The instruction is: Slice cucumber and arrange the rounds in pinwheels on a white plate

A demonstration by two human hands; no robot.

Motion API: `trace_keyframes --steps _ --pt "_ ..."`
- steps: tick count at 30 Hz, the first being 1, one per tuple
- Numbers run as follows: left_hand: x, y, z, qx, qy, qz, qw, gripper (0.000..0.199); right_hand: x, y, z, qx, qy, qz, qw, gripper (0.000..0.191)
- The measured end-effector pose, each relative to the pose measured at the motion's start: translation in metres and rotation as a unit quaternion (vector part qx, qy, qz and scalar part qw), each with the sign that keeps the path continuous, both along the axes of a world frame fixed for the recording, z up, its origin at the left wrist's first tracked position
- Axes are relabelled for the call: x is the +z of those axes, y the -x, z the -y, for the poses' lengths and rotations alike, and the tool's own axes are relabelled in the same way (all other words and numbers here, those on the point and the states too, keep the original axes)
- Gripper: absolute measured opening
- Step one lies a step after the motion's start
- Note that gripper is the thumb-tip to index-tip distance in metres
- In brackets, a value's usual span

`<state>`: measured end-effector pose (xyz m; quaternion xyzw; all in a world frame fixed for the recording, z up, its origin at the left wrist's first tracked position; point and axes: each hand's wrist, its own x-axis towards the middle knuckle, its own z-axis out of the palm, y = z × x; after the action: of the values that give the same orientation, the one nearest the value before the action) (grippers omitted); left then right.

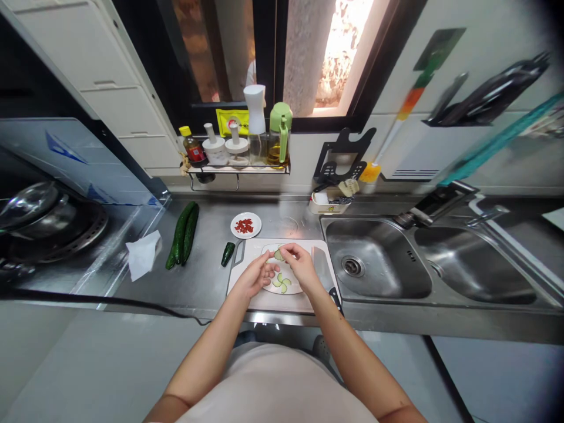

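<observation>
Above an oval white plate (267,288), my right hand (299,264) pinches a thin cucumber slice (279,255). To its left, my left hand (258,275) has its fingers curled and apart, with the index fingertip close to that slice; whether it touches cannot be made out. On the plate, several cucumber slices (282,283) lie fanned like petals. The plate rests on a white cutting board (255,249). A knife (325,270) lies on the board's right side, its black handle toward the front edge.
Left of the board are a cucumber piece (228,254), whole cucumbers (184,234) and a paper towel (143,255). A small plate (246,225) of chopped red pieces sits behind. The sink (379,258) is at the right, a bottle rack (240,169) above the counter.
</observation>
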<state>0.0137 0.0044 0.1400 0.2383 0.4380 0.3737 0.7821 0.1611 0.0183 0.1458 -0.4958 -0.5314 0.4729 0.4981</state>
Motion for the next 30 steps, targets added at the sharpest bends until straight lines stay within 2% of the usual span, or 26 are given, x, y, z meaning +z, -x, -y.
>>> trace_keyframes --steps 3,7,11,17,24,30 --pt "0.006 -0.002 -0.003 0.002 0.023 0.043 0.999 0.043 0.002 0.0 0.003 0.026 -0.017 0.017 0.999 0.026" --pt "0.01 0.002 -0.008 0.013 0.012 0.04 0.999 0.047 0.001 -0.002 0.004 0.043 -0.037 0.044 0.997 0.025" --pt "0.012 0.005 -0.007 0.032 -0.03 -0.005 0.999 0.056 0.0 -0.005 0.005 0.049 -0.053 0.074 0.995 0.022" --pt "0.016 0.001 -0.007 0.073 -0.111 -0.099 0.986 0.058 -0.001 -0.006 0.005 0.048 -0.047 0.086 0.994 0.021" --pt "0.008 0.004 -0.008 0.086 -0.214 -0.145 0.962 0.046 -0.003 -0.004 0.001 0.07 -0.006 0.034 0.997 0.017" --pt "-0.007 0.008 -0.012 0.093 -0.245 -0.17 0.95 0.041 -0.006 -0.004 -0.001 0.118 0.058 -0.002 0.991 0.015"
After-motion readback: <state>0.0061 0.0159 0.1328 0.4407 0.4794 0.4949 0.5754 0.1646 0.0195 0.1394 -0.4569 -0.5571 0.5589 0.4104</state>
